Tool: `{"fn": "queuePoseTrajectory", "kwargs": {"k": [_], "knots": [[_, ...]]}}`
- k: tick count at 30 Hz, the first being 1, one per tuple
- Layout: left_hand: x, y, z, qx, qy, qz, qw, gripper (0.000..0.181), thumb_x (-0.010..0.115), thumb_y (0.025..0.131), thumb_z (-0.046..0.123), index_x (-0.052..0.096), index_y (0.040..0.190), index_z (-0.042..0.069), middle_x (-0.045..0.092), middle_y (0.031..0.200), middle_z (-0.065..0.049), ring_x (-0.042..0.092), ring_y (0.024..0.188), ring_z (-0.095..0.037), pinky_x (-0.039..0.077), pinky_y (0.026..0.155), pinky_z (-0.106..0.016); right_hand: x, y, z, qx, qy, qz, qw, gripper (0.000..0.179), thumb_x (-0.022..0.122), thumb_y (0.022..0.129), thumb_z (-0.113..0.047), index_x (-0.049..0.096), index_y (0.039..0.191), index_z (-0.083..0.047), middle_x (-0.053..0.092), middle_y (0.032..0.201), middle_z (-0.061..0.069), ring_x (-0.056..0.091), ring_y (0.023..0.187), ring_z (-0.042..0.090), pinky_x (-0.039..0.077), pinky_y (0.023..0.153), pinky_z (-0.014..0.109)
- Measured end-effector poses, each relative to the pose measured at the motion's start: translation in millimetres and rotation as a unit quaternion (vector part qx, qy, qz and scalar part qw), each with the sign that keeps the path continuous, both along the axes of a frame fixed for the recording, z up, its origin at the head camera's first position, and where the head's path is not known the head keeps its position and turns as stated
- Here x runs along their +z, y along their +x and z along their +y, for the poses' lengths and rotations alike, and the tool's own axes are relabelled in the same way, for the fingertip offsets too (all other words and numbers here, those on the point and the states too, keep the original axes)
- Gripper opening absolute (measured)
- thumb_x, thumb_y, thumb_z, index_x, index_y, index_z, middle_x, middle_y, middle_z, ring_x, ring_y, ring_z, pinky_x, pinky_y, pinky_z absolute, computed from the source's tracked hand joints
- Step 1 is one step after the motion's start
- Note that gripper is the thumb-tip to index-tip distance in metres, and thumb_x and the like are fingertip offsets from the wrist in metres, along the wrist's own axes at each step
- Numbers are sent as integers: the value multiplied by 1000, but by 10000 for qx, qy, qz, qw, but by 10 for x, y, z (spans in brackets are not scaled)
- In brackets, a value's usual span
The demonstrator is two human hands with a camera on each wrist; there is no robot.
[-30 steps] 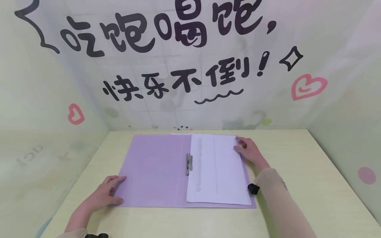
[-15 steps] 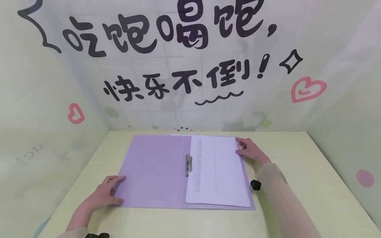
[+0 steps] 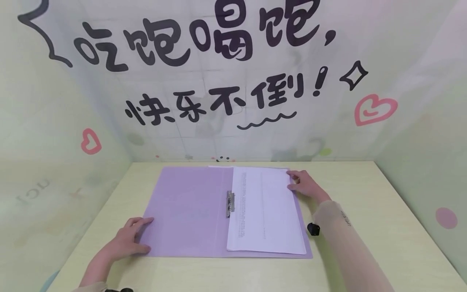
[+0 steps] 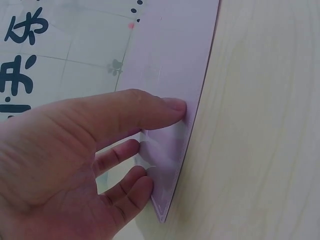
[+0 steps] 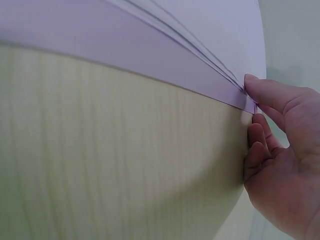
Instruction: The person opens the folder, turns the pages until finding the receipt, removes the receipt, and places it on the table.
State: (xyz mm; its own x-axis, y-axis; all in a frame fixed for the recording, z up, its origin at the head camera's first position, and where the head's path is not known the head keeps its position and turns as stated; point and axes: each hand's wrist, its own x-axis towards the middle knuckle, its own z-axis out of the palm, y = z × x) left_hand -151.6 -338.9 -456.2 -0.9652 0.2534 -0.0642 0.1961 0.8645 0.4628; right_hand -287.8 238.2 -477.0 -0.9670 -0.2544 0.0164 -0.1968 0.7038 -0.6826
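An open purple folder (image 3: 186, 211) lies flat on the table. Its metal clip (image 3: 230, 203) sits near the spine. A stack of white printed sheets (image 3: 270, 215) covers most of the right-hand cover. My left hand (image 3: 127, 239) rests at the lower left corner of the folder, its thumb on the cover and its fingertips along the side edge. At the upper right corner, my right hand (image 3: 308, 186) pinches the sheets' edge. In the right wrist view the thumb presses on the sheets (image 5: 215, 30), with the other fingers bent below the folder's edge.
The pale wooden table (image 3: 365, 219) surrounds the folder. A printed back wall (image 3: 204, 138) and side walls enclose it. A strip of white paper (image 3: 219, 166) shows past the folder's far edge.
The head view has shifted slightly. Both hands stay at the same corners of the folder, and the sheets lie almost as before.
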Motion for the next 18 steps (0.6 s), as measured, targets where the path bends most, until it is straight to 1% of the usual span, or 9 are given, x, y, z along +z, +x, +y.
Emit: {"fn": "queuePoseTrajectory", "kwargs": {"k": [3, 8, 10, 13, 18], "knots": [[4, 6, 0, 10, -9, -15, 10000, 82, 88, 64, 21, 52, 137, 3, 44, 133, -29, 56, 106, -36, 48, 85, -48, -30, -7, -13, -144, 39, 50, 9999, 57, 68, 90, -10, 48, 140, 6, 54, 119, 25, 48, 96, 28, 41, 84, 32], [24, -14, 0, -25, 21, 7, 10000, 82, 87, 66, 21, 52, 137, 2, 43, 134, -30, 56, 108, -42, 48, 87, -55, -57, -10, -42, -380, -29, 115, 9992, 55, 68, 89, -8, 49, 138, 6, 56, 112, 22, 52, 96, 30, 44, 84, 35], [33, -21, 1, -29, 26, -2, 10000, 82, 87, 66, 21, 52, 137, 2, 43, 134, -30, 57, 107, -40, 48, 87, -54, -54, -1, -55, -442, -86, 125, 9989, 55, 68, 88, -7, 49, 138, 6, 58, 110, 20, 54, 97, 30, 46, 86, 37], [41, -22, -3, -34, 2, -35, 10000, 82, 87, 67, 21, 51, 137, 2, 43, 134, -30, 58, 103, -34, 48, 84, -48, -45, 17, -77, -520, -154, 159, 9984, 55, 67, 88, -5, 48, 139, 6, 60, 105, 17, 56, 97, 28, 47, 86, 36], [55, -13, -5, -28, 36, -151, 9999, 82, 87, 68, 21, 51, 138, 2, 42, 135, -29, 58, 100, -29, 48, 83, -45, -37, 54, -105, -554, -233, 339, 9976, 56, 68, 85, -2, 51, 138, 4, 60, 98, 15, 56, 91, 24, 46, 79, 29]]}}
